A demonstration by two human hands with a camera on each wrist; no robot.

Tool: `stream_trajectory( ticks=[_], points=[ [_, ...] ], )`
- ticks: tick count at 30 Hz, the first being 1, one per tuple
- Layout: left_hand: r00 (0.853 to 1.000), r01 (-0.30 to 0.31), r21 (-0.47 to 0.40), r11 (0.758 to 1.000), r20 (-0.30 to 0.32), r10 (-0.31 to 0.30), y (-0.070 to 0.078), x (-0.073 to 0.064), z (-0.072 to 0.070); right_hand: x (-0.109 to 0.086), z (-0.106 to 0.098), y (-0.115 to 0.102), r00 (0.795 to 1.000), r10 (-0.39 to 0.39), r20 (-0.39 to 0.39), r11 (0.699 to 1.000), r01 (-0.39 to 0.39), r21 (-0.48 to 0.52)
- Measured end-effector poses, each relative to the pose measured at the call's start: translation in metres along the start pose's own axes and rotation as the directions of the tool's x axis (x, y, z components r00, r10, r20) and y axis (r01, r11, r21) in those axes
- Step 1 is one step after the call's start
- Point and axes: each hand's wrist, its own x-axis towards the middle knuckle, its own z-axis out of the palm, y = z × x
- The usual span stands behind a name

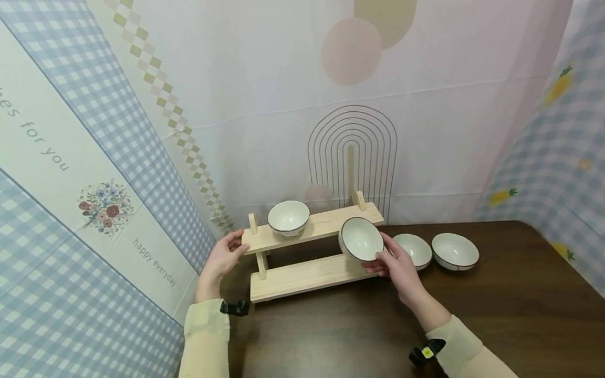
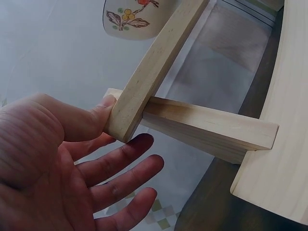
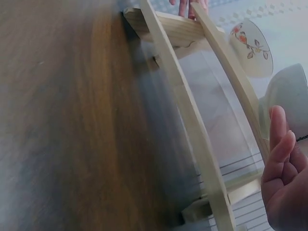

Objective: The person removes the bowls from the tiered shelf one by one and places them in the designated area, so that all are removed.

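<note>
A two-tier wooden shelf (image 1: 326,223) stands against the back cloth. My left hand (image 1: 224,257) grips the left end of its upper board, and in the left wrist view the thumb presses the board (image 2: 159,62) while several fingers spread below. A white bowl (image 1: 289,216) with a dark rim sits on the upper board's left half; its painted flowers show in the right wrist view. My right hand (image 1: 399,268) holds a second white bowl (image 1: 362,239) by its right side, tilted, in front of the upper board's right part. Whether this bowl touches the board, I cannot tell.
Two more white bowls, one nearer (image 1: 414,251) and one farther right (image 1: 455,251), stand on the dark wooden table (image 1: 321,336) right of the shelf. Patterned cloth (image 1: 264,142) hangs behind, with checked cloth on both sides.
</note>
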Motion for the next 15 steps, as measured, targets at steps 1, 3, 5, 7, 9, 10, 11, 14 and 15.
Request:
stream_trajectory(
  ticks=[1,3,5,7,9,10,11,14,15],
  points=[
    [1.0,0.0,0.0,1.0,-0.001,0.0,0.0,0.0,0.0,-0.002,-0.002,0.001,1.0,0.003,0.001,1.0,-0.003,-0.007],
    [1.0,0.0,0.003,1.0,-0.004,0.0,0.0,0.0,0.0,-0.004,-0.006,0.003,1.0,0.007,0.002,1.0,-0.007,-0.019],
    [1.0,0.003,0.001,1.0,-0.008,-0.003,-0.001,0.0,0.0,-0.007,-0.009,0.004,1.0,0.012,-0.001,1.0,-0.012,-0.026],
    [1.0,0.007,0.0,1.0,-0.008,-0.007,-0.001,0.0,0.0,-0.009,-0.013,0.006,1.0,0.017,-0.006,0.999,-0.017,-0.028],
    [1.0,0.008,0.001,1.0,-0.008,-0.008,-0.001,0.001,0.001,-0.011,-0.016,0.008,1.0,0.025,-0.011,0.999,-0.025,-0.027],
    [1.0,0.006,0.005,1.0,-0.007,-0.006,-0.001,0.001,0.001,-0.012,-0.018,0.008,0.999,0.028,-0.017,0.999,-0.028,-0.027],
    [1.0,0.006,0.005,1.0,-0.007,-0.005,0.0,0.001,0.001,-0.013,-0.019,0.009,0.999,0.029,-0.02,0.999,-0.03,-0.028],
    [1.0,0.004,0.009,1.0,-0.009,-0.003,0.001,0.001,0.002,-0.017,-0.025,0.011,0.999,0.034,-0.028,0.999,-0.035,-0.032],
    [1.0,0.003,0.01,1.0,-0.009,-0.003,0.001,0.001,0.002,-0.017,-0.027,0.011,0.999,0.034,-0.032,0.999,-0.035,-0.033]
  ],
)
